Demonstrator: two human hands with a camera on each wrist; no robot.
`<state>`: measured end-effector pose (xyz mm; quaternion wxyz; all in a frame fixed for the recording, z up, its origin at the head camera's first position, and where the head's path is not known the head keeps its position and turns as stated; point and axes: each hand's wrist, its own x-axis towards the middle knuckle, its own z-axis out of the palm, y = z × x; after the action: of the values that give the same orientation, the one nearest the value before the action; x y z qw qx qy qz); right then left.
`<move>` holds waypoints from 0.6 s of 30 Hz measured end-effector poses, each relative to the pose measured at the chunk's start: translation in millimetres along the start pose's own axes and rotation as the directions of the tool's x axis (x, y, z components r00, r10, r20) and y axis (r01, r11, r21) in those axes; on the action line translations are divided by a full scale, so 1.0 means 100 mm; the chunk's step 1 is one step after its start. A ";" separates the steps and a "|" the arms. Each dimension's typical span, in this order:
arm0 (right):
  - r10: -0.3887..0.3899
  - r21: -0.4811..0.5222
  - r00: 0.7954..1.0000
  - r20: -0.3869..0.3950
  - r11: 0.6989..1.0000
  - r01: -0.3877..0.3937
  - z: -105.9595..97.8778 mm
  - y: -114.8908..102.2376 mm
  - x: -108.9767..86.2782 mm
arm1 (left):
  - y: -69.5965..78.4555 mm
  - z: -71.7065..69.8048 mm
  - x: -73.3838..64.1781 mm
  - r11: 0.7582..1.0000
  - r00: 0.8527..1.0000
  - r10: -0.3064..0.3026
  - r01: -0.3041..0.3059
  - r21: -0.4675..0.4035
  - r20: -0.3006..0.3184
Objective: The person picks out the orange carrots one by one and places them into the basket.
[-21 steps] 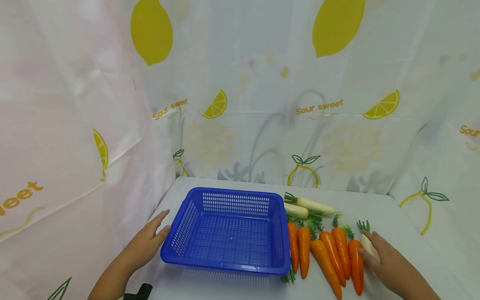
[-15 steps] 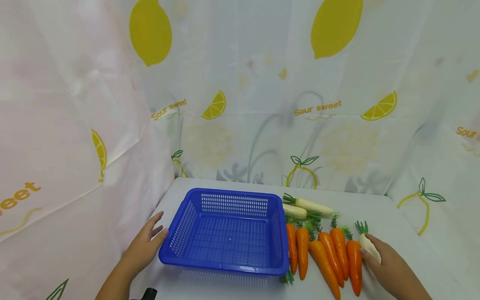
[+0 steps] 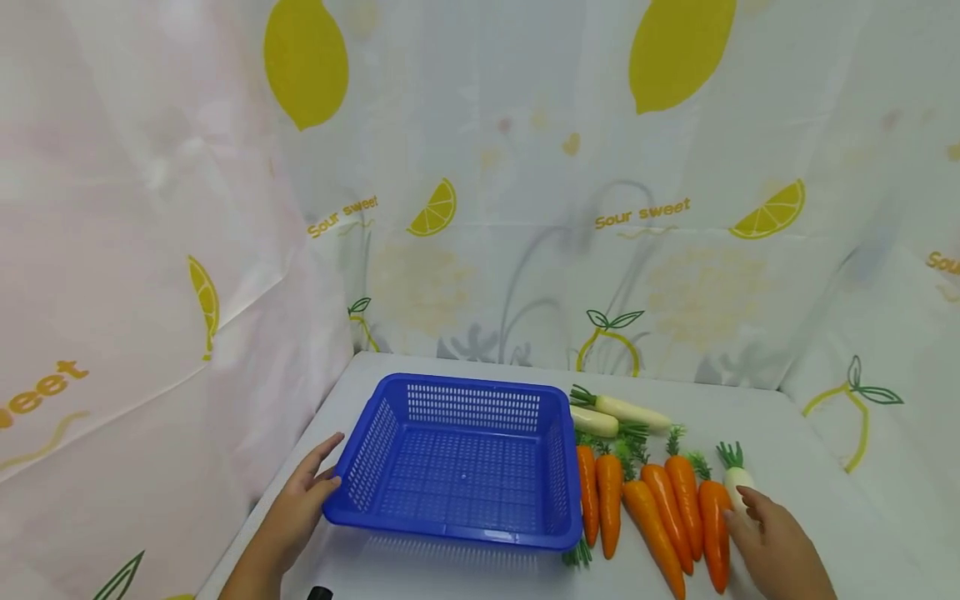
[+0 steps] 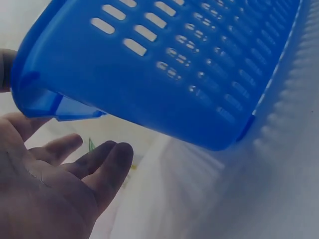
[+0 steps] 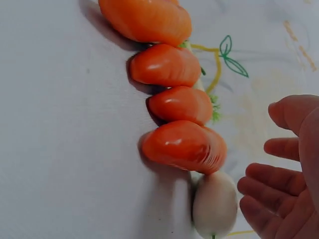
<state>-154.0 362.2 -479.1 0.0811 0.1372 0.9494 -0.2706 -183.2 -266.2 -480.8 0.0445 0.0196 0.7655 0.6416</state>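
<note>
A blue plastic basket (image 3: 453,531) with slotted walls stands on the white table, nothing inside it. At its left rim is my left hand (image 3: 294,510), the thumb at the rim and the other fingers loosely extended outside the wall. The left wrist view shows those fingers (image 4: 112,169) below the rim, curled round nothing. On the right, my right hand (image 3: 776,546) hovers near a white radish (image 3: 737,478) with green leaves, its fingers relaxed and holding nothing. The right wrist view shows a gap between hand and radish (image 5: 214,206). Left of the radish lies a carrot (image 3: 715,533).
Several more orange carrots (image 3: 652,525) lie side by side between basket and radish, leaves pointing away. Behind them are two long white radishes (image 3: 633,412), one partly hidden by the basket. Green leaves (image 3: 577,553) poke out by the basket's front right corner. A lemon-print curtain (image 3: 480,275) encloses the table.
My right hand has drawn back toward me from the white radish, uncovering its top. My left hand has shifted slightly toward me along the basket's rim. The vegetables and basket stay put.
</note>
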 end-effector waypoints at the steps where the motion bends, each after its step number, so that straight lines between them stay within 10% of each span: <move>1: 0.010 0.005 1.000 -0.007 1.000 -0.010 0.01 0.00 -0.01 | -0.02 0.02 0.01 1.000 1.000 0.008 -0.008 -0.026 0.013; 18: -0.020 0.014 1.000 0.000 1.000 0.020 0.30 0.04 -0.01 | -0.15 0.14 0.10 0.971 0.987 0.145 -0.130 -0.200 0.066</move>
<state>-149.8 348.8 -506.3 0.0774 0.1284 0.9488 -0.2781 -191.3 -254.7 -498.0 0.0325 0.0940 0.6931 0.7139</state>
